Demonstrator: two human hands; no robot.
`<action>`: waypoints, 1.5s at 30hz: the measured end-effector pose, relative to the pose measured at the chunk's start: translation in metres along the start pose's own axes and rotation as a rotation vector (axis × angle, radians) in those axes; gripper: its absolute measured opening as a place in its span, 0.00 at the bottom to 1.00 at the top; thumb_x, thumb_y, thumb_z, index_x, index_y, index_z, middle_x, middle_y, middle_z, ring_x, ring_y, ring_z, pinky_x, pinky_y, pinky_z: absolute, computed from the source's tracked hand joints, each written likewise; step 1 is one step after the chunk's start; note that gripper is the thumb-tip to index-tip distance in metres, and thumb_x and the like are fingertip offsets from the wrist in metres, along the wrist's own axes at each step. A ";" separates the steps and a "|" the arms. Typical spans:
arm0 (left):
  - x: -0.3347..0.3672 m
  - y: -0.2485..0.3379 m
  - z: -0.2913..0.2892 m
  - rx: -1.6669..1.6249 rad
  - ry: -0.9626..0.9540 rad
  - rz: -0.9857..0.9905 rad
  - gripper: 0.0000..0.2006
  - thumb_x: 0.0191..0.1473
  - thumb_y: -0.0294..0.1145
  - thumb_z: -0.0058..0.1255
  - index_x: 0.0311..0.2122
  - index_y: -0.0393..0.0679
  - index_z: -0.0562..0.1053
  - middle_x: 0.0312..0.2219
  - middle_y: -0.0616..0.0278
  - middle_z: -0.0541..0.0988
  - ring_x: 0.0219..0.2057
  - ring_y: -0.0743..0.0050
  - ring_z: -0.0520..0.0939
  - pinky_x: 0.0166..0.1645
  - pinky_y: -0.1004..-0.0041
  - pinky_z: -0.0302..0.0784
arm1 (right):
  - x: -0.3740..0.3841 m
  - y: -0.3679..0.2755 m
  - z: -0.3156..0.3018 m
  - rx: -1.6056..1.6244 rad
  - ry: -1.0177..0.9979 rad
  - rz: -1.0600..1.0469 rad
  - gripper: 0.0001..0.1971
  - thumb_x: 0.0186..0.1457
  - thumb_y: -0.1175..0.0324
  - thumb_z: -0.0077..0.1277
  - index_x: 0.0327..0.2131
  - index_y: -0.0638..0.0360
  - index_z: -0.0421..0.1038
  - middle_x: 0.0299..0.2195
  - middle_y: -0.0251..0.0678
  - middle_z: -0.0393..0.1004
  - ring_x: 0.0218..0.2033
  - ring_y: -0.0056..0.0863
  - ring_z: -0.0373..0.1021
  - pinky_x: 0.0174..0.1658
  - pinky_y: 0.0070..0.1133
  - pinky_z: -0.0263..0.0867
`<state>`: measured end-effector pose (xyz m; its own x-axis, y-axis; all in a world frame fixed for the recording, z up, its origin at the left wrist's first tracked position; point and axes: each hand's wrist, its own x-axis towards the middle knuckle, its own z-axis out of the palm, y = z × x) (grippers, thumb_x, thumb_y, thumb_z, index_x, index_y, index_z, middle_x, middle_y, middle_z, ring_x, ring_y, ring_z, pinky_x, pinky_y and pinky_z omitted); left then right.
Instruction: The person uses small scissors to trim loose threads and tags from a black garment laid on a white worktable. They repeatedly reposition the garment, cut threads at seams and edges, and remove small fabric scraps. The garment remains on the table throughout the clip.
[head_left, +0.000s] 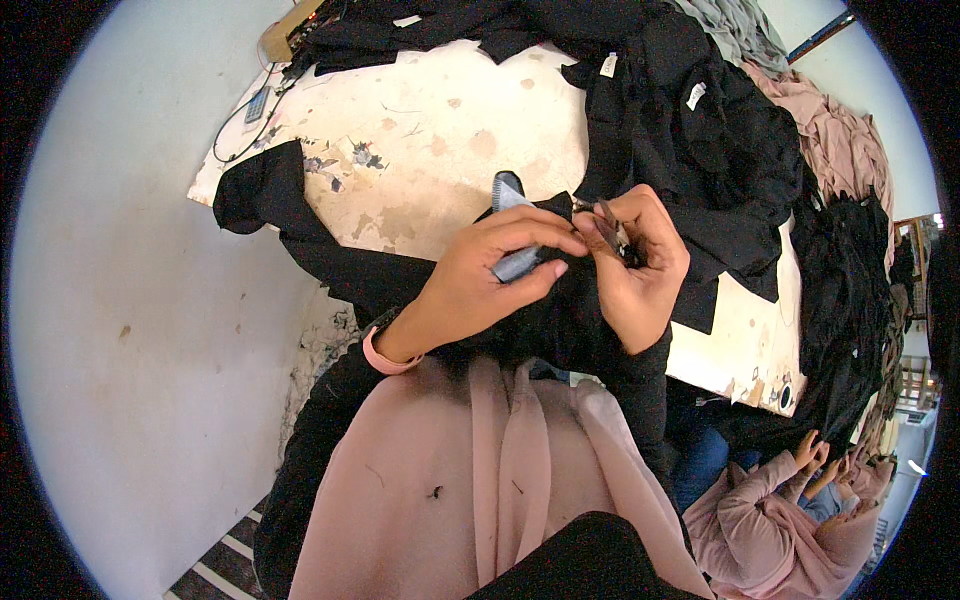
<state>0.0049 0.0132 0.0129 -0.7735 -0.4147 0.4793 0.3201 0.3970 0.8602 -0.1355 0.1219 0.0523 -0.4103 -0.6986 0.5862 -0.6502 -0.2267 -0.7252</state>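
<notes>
So, head cam: the person's left hand [480,265] is curled around a blue-grey trimmer-like tool [517,263]. The grip crosses its middle: one end with comb-like teeth pokes out above the index finger, and the smooth, rounded part shows in the gap between fingers and thumb. Exact kind is hard to call, the fingers hide too much.

Right hand [640,270] is closed on what looks like small dark metal thread snips [607,225]. They sit up at the thumb and curled fingers, right next to the left fingertips. Can't tell whether the blades are touching anything.

Under both hands there's a black garment piece [370,275] running left along the edge of the stained white table [500,110] and down over the lap. More black garments [690,150] with white labels are heaped to the right, with pink cloth [835,130] beyond them. A calculator-like keypad [257,105] lies at far left, and a co-worker in pink [760,530] sits lower right.
</notes>
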 end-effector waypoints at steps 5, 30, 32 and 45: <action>-0.002 0.001 -0.011 0.041 0.131 -0.130 0.25 0.49 0.16 0.60 0.55 0.44 0.76 0.54 0.62 0.70 0.41 0.84 0.76 0.44 0.82 0.73 | -0.002 -0.016 -0.010 -0.162 0.001 0.234 0.14 0.49 0.64 0.67 0.26 0.62 0.73 0.21 0.35 0.73 0.20 0.22 0.67 0.26 0.19 0.63; -0.008 -0.028 -0.104 0.326 0.413 -0.331 0.26 0.63 0.44 0.51 0.60 0.37 0.69 0.58 0.51 0.73 0.55 0.58 0.77 0.57 0.61 0.71 | -0.054 0.032 0.030 -0.175 -0.356 -0.138 0.19 0.38 0.75 0.59 0.40 0.52 0.76 0.38 0.28 0.78 0.30 0.27 0.75 0.30 0.23 0.65; 0.003 -0.040 -0.116 0.508 0.289 -0.414 0.26 0.64 0.45 0.48 0.59 0.36 0.69 0.55 0.48 0.75 0.52 0.60 0.79 0.57 0.66 0.71 | -0.061 0.029 0.034 -0.309 -0.433 -0.298 0.18 0.35 0.76 0.59 0.37 0.54 0.78 0.38 0.31 0.78 0.24 0.21 0.73 0.25 0.20 0.58; 0.011 -0.091 -0.081 0.440 -0.559 -0.372 0.16 0.52 0.32 0.57 0.45 0.36 0.79 0.32 0.52 0.85 0.33 0.66 0.84 0.40 0.70 0.77 | -0.075 0.013 0.036 -0.142 -0.404 -0.309 0.15 0.39 0.66 0.69 0.33 0.55 0.77 0.34 0.26 0.75 0.18 0.12 0.58 0.24 0.14 0.49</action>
<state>0.0112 -0.0935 -0.0460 -0.9839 -0.1581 -0.0836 -0.1673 0.6480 0.7431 -0.0901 0.1468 -0.0138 0.0754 -0.8256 0.5592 -0.7934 -0.3894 -0.4679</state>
